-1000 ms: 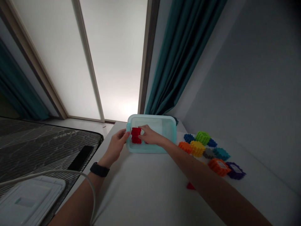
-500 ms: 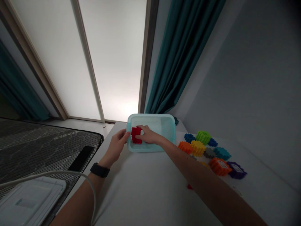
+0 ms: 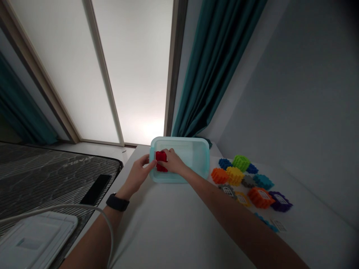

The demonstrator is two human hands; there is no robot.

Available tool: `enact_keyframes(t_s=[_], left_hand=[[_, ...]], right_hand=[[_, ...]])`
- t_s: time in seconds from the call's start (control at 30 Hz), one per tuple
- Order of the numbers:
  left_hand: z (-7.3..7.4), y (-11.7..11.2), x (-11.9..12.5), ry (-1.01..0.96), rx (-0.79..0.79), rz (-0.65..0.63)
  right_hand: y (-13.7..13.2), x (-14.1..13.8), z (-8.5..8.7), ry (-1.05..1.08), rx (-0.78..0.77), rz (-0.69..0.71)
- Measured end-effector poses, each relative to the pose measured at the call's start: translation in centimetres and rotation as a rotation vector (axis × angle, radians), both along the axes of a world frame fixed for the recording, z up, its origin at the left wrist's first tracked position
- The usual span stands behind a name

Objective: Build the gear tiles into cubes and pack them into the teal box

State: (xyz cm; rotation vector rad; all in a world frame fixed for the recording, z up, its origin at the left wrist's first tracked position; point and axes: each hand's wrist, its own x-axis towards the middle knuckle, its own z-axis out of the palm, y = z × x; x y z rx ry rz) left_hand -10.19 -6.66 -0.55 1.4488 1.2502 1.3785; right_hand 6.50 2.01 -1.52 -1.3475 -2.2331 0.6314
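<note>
The right hand point(image 3: 171, 161) is inside a pale blue tub point(image 3: 196, 180). Its fingers are bent, only a little way open, and they have hold of a red block point(image 3: 161, 157). The red block is right at the tips of the right hand, at the end of the tub nearest the left hand point(image 3: 138, 175). The left hand is partly closed on that end of the tub, with its thumb at the rim, close to the red block, and its fingers outside.

The tub sits on a white surface point(image 3: 168, 220), under the right hand. Off to the right of the right hand is a bunch of bumpy blocks: a green block point(image 3: 241, 163), a yellow block point(image 3: 235, 176), a purple block point(image 3: 281, 201) and more. A grey piece point(image 3: 227, 190) with a white grid is there too, just past the right arm.

Behind the left hand, a dark watch point(image 3: 117, 202) goes round the wrist. A black flat thing point(image 3: 95, 189) lies to the left of the left hand.
</note>
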Motion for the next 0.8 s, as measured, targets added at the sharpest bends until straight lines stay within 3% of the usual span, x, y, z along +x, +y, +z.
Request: enact_keyframes(t_s=[0.2, 0.43, 0.8], left_hand=[[-0.1, 0.0, -0.1, -0.101, -0.003, -0.048], [-0.3, -0.3, 0.2, -0.087, -0.027, -0.064], [0.2, -1.2, 0.4, -0.049, -0.07, -0.082]], right_hand=[[-0.4, 0.8, -0.5, 0.05, -0.017, -0.044], [-0.5, 5.1, 0.1, -0.071, 0.032, -0.071], [-2.0, 7.9, 1.5, -0.369, -0.088, 0.223]])
